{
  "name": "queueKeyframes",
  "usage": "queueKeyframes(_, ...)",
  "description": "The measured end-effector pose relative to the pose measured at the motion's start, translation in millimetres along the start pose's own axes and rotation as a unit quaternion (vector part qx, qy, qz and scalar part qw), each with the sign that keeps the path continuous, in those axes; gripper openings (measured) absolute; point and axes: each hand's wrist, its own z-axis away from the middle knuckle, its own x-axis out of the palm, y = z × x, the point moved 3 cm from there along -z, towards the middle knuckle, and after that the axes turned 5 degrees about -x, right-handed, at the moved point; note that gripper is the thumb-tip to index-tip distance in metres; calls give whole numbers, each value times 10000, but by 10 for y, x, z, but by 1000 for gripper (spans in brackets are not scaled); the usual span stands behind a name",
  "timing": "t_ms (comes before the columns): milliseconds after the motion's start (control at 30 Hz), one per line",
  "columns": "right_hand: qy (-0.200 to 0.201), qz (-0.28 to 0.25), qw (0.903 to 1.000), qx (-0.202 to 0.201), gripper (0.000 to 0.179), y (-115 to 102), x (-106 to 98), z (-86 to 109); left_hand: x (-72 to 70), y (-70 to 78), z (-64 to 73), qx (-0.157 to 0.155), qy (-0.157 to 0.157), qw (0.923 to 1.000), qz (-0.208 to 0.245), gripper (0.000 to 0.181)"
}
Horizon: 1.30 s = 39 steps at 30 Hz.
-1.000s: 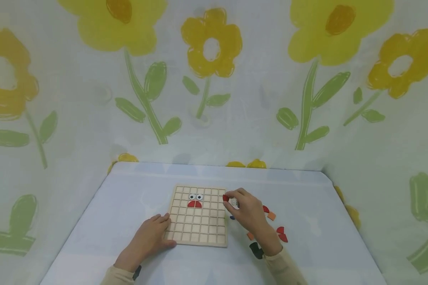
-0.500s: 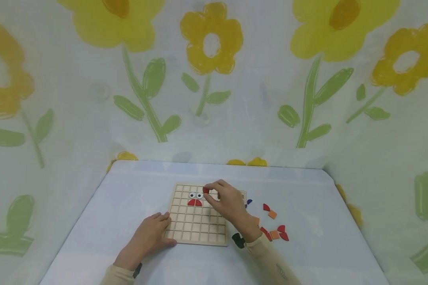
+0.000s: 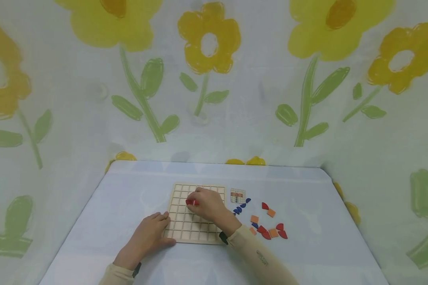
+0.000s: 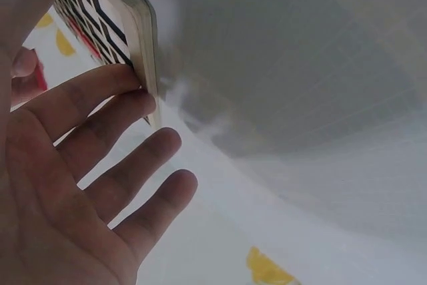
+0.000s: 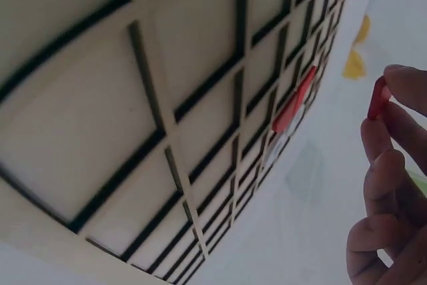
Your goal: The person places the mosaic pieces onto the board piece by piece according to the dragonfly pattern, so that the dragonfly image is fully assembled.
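Note:
A wooden grid board [image 3: 180, 226] lies on the table in the head view. My right hand [image 3: 208, 204] is over its upper part, pinching a small red quarter-round piece [image 5: 377, 98] between thumb and fingers. In the right wrist view that piece is held up off the grid, and other red pieces [image 5: 293, 101] sit in the board's cells with white round pieces just beyond. My right hand hides the round eye pieces in the head view. At the board's left edge rests my left hand [image 3: 149, 233], fingers extended, fingertips touching the board's side in the left wrist view.
A small picture card [image 3: 237, 196] with a grid pattern lies right of the board. Near it are several blue pieces [image 3: 243, 205], orange squares [image 3: 255, 219] and loose red quarter-round pieces [image 3: 282, 234]. A flower-printed cloth [image 3: 207, 130] stands behind the table.
My right hand has moved left from the board's right edge, carrying the red piece across to the red pieces in the cells. My left hand has stayed at the left edge.

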Motion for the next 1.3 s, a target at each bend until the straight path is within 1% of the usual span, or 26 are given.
queueKeyframes(67, -183, 14, 9998, 99, 15, -5, 47, -19, 0, -8, 0, -14, -1, 10000, -18, 80)
queueKeyframes(167, -324, 188, 9992, 106, 14, -10, 103, -26, 5, -12, -3, -50, -44, 10000, -31, 80)
queueKeyframes(333, -317, 408, 9986, -69, 8, 4, 190, -33, 7, -8, -4, -79, -90, 9999, -1, 80)
queueKeyframes(500, -278, 637, 9974, -194, 10, 2, 235, -61, 8, -3, -2, -22, 7, 10000, -75, 78)
queueKeyframes(600, -333, 779, 9962, -192, 10, 2, 247, -72, 7, 3, -2, -14, 9, 10000, -77, 78)
queueKeyframes(800, -463, 877, 9949, -180, 10, 0, 254, -87, 9, 8, -1, -49, -13, 10000, -57, 78)
queueKeyframes(933, -504, 854, 9950, -151, 11, -5, 247, -92, 6, 8, -3, -62, -4, 9999, -87, 78)
queueKeyframes(1100, -570, 814, 9949, -170, 12, -22, 239, -90, 6, 9, -3, -133, -65, 9999, -62, 79)
queueKeyframes(1300, -723, 873, 9935, -111, 9, -46, 226, -82, 0, 23, 8, -166, -122, 9998, 18, 79)
